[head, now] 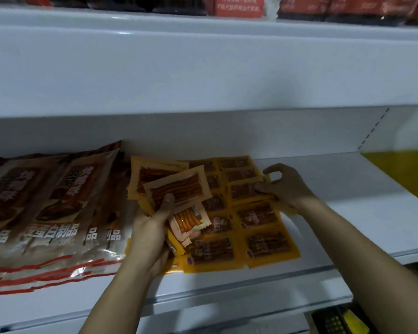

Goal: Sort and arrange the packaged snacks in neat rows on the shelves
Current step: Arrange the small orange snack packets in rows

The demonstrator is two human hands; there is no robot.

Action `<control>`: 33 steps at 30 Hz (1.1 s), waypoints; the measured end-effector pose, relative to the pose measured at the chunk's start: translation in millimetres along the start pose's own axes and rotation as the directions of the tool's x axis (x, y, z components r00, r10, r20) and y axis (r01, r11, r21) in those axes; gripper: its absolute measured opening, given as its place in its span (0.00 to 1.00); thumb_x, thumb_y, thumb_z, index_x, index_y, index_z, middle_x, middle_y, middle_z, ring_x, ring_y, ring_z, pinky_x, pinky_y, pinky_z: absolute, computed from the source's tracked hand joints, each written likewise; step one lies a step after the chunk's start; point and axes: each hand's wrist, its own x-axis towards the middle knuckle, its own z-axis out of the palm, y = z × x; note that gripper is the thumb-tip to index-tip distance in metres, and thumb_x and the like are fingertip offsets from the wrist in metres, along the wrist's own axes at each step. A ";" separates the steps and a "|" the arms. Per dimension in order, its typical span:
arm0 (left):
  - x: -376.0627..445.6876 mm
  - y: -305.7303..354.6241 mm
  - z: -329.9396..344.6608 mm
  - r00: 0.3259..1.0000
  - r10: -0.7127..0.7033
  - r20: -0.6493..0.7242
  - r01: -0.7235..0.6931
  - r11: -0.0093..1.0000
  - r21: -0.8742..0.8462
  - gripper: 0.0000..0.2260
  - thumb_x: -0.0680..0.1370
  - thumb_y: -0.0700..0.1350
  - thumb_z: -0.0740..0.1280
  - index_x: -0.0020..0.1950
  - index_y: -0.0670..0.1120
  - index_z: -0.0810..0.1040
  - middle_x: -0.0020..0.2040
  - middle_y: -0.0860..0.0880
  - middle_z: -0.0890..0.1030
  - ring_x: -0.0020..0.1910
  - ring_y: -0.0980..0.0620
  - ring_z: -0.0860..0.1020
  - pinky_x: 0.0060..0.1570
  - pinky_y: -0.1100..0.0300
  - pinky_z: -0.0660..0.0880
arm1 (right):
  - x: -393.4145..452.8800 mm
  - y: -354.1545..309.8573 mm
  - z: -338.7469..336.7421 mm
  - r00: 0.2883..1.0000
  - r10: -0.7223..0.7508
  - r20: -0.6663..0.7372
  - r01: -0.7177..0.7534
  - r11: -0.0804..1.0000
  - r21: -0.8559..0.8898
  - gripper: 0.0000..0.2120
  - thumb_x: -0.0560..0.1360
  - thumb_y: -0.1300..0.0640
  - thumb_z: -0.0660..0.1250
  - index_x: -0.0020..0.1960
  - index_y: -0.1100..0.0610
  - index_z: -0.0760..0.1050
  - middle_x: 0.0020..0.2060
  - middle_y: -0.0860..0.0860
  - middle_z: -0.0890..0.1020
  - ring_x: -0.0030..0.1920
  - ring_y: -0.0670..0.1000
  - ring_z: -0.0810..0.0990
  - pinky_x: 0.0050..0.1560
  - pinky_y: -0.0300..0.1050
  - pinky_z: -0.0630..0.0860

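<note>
On the white shelf [348, 213] lie several small yellow snack packets [258, 218] in overlapping rows. My left hand [152, 235] grips a fanned bunch of the same packets [176, 186], their clear backs showing orange strips, held above the left side of the rows. My right hand [282, 184] pinches the right edge of one yellow packet [244, 190] in the right-hand row, thumb and fingers curled on it.
Large brown and red snack bags [51, 210] lie stacked on the shelf's left part. The upper shelf [203, 68] juts out above, carrying red boxes [237, 7]. A yellow panel [401, 169] stands at the far right. A dark basket [336, 321] sits below.
</note>
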 end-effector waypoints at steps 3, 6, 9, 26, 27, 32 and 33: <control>1.0 -6.0 9.3 1.000 -0.008 -0.009 0.008 1.000 0.019 0.15 0.77 0.45 0.68 0.63 0.45 0.79 0.56 0.41 0.86 0.53 0.35 0.85 0.41 0.42 0.84 | 6.5 3.6 4.7 0.996 -0.055 -0.076 0.041 0.985 -0.170 0.28 0.66 0.48 0.83 0.59 0.52 0.74 0.46 0.52 0.82 0.43 0.51 0.82 0.40 0.47 0.78; -0.8 -9.7 17.4 1.000 -0.029 0.006 0.029 0.999 0.017 0.12 0.80 0.43 0.66 0.63 0.47 0.78 0.55 0.41 0.87 0.51 0.34 0.85 0.37 0.42 0.83 | 11.5 9.4 6.2 0.984 -0.122 -0.131 0.091 0.972 -0.218 0.28 0.65 0.48 0.84 0.57 0.54 0.74 0.38 0.51 0.81 0.36 0.46 0.80 0.31 0.39 0.71; -3.6 -15.4 27.9 0.999 -0.034 0.017 0.034 0.999 0.021 0.12 0.79 0.44 0.66 0.63 0.49 0.78 0.55 0.42 0.87 0.50 0.35 0.86 0.34 0.43 0.83 | 14.0 16.6 4.2 0.979 -0.144 -0.144 0.116 0.976 -0.186 0.25 0.67 0.44 0.82 0.55 0.53 0.73 0.34 0.52 0.81 0.32 0.49 0.80 0.28 0.39 0.72; -15.4 -54.2 84.8 0.995 0.036 -0.088 -0.032 0.998 0.051 0.11 0.83 0.45 0.64 0.64 0.54 0.77 0.53 0.47 0.87 0.49 0.39 0.87 0.35 0.43 0.83 | 9.0 87.3 -75.1 0.984 -0.144 -0.102 0.123 0.974 -0.190 0.06 0.75 0.55 0.74 0.46 0.56 0.79 0.34 0.49 0.81 0.37 0.53 0.82 0.38 0.35 0.73; -16.0 -53.4 84.1 0.994 0.051 -0.101 -0.045 0.998 0.054 0.11 0.83 0.45 0.64 0.65 0.54 0.77 0.53 0.47 0.87 0.49 0.39 0.87 0.35 0.42 0.83 | 7.8 85.7 -78.0 0.989 -0.127 -0.082 0.124 0.992 -0.034 0.06 0.76 0.56 0.73 0.46 0.58 0.79 0.32 0.51 0.80 0.35 0.57 0.82 0.39 0.44 0.79; -25.1 -43.0 64.3 0.976 0.116 -0.187 -0.108 0.993 0.054 0.11 0.83 0.45 0.64 0.65 0.54 0.77 0.53 0.46 0.87 0.47 0.41 0.87 0.34 0.44 0.84 | -4.3 44.9 -71.3 0.976 -0.210 0.064 0.194 0.961 0.198 0.08 0.74 0.59 0.77 0.51 0.57 0.80 0.34 0.62 0.84 0.30 0.63 0.84 0.27 0.50 0.77; -27.5 -40.5 57.6 0.970 0.123 -0.210 -0.117 0.992 0.045 0.11 0.83 0.45 0.64 0.65 0.53 0.77 0.53 0.46 0.87 0.45 0.43 0.87 0.33 0.45 0.84 | -3.3 35.8 -62.0 0.970 -0.241 0.040 0.230 0.956 0.184 0.08 0.73 0.60 0.78 0.49 0.56 0.81 0.35 0.59 0.85 0.31 0.60 0.84 0.27 0.48 0.77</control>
